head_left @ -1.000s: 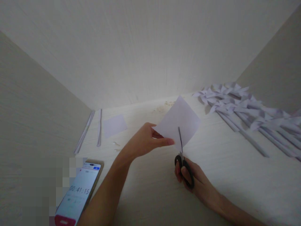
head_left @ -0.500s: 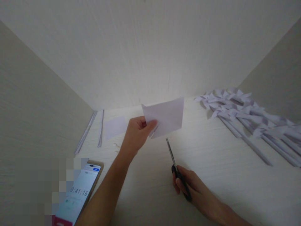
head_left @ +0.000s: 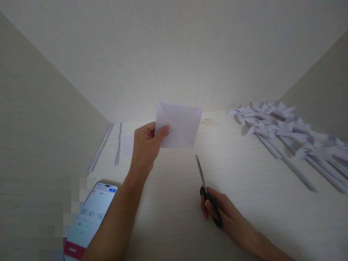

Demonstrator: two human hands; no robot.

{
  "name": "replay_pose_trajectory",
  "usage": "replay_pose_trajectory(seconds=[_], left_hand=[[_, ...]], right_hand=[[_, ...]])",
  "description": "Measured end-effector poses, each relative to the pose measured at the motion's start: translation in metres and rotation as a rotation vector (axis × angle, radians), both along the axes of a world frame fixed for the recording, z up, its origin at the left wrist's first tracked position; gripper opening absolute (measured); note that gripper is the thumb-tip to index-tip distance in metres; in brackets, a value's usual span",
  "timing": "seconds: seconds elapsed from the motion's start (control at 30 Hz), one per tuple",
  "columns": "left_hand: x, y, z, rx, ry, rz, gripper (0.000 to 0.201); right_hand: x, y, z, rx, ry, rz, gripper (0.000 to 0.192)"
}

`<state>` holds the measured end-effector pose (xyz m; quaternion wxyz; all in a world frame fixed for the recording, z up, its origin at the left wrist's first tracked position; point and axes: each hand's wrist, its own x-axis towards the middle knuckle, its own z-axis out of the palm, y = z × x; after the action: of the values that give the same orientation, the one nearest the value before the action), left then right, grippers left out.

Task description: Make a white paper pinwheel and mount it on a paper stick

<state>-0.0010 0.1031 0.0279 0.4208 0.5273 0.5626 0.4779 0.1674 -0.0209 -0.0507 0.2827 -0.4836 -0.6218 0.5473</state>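
**Paper Square Held Aloft, Scissors Closed Below**

While my left hand (head_left: 146, 145) pinched the creased paper square (head_left: 178, 125) by its left edge above the bench (head_left: 244, 181), my right hand (head_left: 221, 212) gripped the scissors (head_left: 206, 188), blades shut and clear of the sheet. In my judgement, a clean cut called for following a crease. The scissors' long axis pointed up-left toward the paper's lower edge.
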Motion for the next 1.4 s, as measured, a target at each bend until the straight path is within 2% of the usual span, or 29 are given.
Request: replay_pose_trajectory(seconds=[0.3, 0.53, 0.93, 1.4], left_hand=[[-0.004, -0.001, 0.001, -0.004, -0.014, -0.08, 0.014], [-0.002, -0.001, -0.003, 0.006, -0.007, -0.157, 0.014], [-0.002, 0.001, -0.006, 0.038, 0.002, -0.092, 0.016], [0.008, -0.002, -0.011, 0.017, -0.003, -0.143, 0.016]], right_hand=[[0.002, 0.001, 0.007, -0.024, -0.015, 0.006, 0.047], [0.002, 0.0, 0.009, -0.026, -0.01, 0.021, 0.045], [0.001, 0.001, 0.011, -0.041, -0.019, 0.012, 0.045], [0.002, 0.001, 0.012, -0.048, -0.02, 0.016, 0.044]])
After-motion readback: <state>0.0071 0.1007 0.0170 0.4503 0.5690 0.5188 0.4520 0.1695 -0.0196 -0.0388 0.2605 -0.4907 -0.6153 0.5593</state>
